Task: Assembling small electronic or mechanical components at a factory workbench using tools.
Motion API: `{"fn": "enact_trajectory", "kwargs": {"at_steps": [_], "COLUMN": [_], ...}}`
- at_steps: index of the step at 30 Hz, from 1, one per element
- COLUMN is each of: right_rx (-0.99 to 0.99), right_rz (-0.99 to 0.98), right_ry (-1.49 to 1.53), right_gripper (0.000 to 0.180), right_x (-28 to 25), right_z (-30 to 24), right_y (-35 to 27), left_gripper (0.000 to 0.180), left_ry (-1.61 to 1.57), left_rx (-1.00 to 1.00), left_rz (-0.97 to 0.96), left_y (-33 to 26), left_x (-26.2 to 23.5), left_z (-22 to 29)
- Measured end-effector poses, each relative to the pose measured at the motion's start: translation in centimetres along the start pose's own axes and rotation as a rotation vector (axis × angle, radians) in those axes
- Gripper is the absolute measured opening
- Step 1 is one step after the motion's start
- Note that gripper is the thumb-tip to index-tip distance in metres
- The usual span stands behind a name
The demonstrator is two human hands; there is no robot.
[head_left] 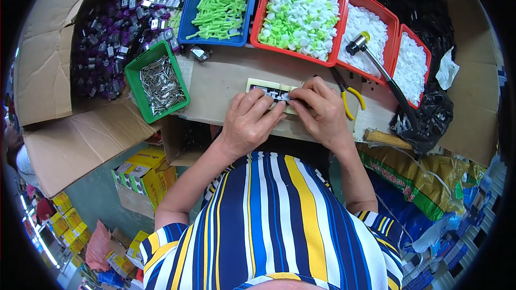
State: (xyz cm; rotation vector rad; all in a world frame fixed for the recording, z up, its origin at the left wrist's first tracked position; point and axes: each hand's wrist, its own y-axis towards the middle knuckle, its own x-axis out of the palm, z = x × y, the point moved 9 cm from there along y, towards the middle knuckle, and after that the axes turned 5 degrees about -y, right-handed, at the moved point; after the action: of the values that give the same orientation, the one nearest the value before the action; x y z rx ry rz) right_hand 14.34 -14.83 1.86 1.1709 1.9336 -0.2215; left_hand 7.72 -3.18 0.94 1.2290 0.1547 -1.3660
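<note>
A cream block-shaped holder (252, 82) lies on the cardboard-covered bench in front of me. In it sits a narrow dark part with a purple end (257, 88), and small white plastic pieces (277, 95) show along its middle. My left hand (246, 123) is closed over the near left side of this part, its fingertips against it. Thumb and forefinger of my right hand (324, 111) are pinched together at the part's right end, by the white pieces. What lies between those fingertips is hidden.
A green bin of metal pins (161, 86), a blue bin of green plastic sticks (220, 13) and red bins of white and green caps (301, 16) ring the holder. Yellow-handled pliers (352, 99) and a hammer (384, 70) lie right. A carton of purple-and-metal parts (105, 53) stands left.
</note>
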Motion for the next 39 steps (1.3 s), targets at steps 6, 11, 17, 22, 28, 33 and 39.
{"fn": "enact_trajectory", "kwargs": {"at_steps": [6, 11, 17, 22, 28, 33, 39], "right_rx": [-0.047, -0.028, -0.042, -0.039, -0.102, -0.159, -0.179], "right_rz": [-0.015, -0.039, 0.013, 0.044, 0.06, 0.045, 0.046], "right_ry": [-0.118, -0.138, -0.14, -0.128, -0.098, -0.014, 0.019], "right_gripper": [0.016, 0.016, 0.014, 0.014, 0.018, 0.021, 0.022], "right_x": [0.1, 0.2, -0.1, -1.1, -2.1, -2.0, -1.9], "right_z": [-0.8, -0.9, -0.9, -0.9, -1.8, -3.0, -3.7], "right_y": [0.3, 0.5, 0.4, 0.2, -0.3, -0.4, -0.3], "left_gripper": [0.028, 0.032, 0.028, 0.028, 0.033, 0.039, 0.04], "left_ry": [-0.104, -0.144, -0.122, -0.145, -0.272, -0.417, -0.497], "left_rx": [-0.058, -0.089, -0.078, -0.084, -0.171, -0.295, -0.265], "left_rz": [0.026, 0.049, 0.038, 0.043, 0.126, 0.072, 0.046], "left_y": [0.4, 0.8, 0.7, 0.8, 0.6, 2.2, 1.9], "left_x": [-0.6, -1.0, -0.9, -1.0, -2.2, -2.9, -2.3], "left_z": [-0.7, -0.8, -0.7, -0.8, -1.2, -2.0, -2.3]}}
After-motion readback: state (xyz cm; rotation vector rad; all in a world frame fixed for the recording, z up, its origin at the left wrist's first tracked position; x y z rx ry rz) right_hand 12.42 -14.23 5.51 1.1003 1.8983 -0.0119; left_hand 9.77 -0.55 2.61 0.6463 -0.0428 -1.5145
